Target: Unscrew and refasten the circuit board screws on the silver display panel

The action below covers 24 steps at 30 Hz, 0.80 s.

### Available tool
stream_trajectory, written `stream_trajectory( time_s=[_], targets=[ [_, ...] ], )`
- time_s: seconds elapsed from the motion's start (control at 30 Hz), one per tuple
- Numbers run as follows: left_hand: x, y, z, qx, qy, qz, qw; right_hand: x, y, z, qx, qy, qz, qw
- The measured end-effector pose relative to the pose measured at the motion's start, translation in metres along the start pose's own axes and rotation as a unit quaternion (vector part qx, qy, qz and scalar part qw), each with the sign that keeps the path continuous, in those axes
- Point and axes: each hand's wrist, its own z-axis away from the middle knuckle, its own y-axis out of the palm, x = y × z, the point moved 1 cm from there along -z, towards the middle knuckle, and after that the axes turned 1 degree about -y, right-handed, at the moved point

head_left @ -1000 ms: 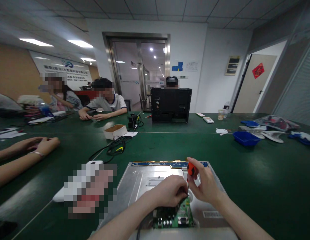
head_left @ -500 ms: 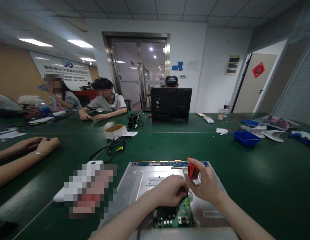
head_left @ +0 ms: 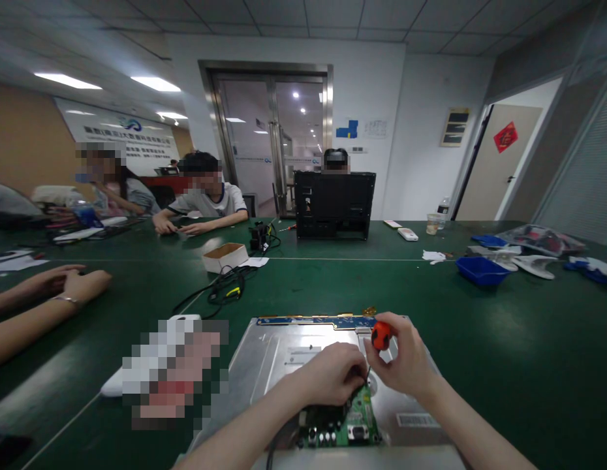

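Note:
My right hand (head_left: 404, 356) grips the orange-and-black handle of a screwdriver (head_left: 380, 335) between thumb and fingers. Its dark shaft runs down towards a green circuit board (head_left: 365, 414). Close beside the shaft is my left hand (head_left: 335, 372), its fingers curled together over the top of the board; what they pinch is hidden. The board lies on the silver metal back of a flat panel (head_left: 269, 365). Along the panel's far edge runs a narrow blue circuit strip (head_left: 303, 320).
Left of the panel lies a white object (head_left: 115, 382), partly blurred out. Beyond are black cables (head_left: 228, 290), an open box (head_left: 225, 257) and a blue tray (head_left: 482, 270). A black monitor-like unit (head_left: 335, 205) stands opposite. Another person's forearms (head_left: 44, 313) rest at left.
The screwdriver handle has moved slightly right and tilted, so its rounded end faces me more. My right fingers shifted with it. My left hand stays in place.

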Motion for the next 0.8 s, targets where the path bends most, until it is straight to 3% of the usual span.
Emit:
stream_trajectory(
  time_s=[0.37, 0.6, 0.8],
  targets=[
    [-0.0006, -0.0005, -0.0016, 0.003, -0.002, -0.003, 1.0, 0.0032, -0.0021, -0.0027, 0.03, -0.012, -0.041, 0.999],
    [-0.0005, -0.0006, -0.0015, 0.0, 0.0, -0.002, 1.0, -0.001, 0.0009, -0.0012, -0.007, -0.019, -0.019, 1.0],
    [0.0002, 0.0004, -0.0022, 0.002, 0.001, 0.001, 1.0, 0.0018, -0.0059, -0.0083, 0.047, -0.024, -0.057, 0.997]
  ],
)
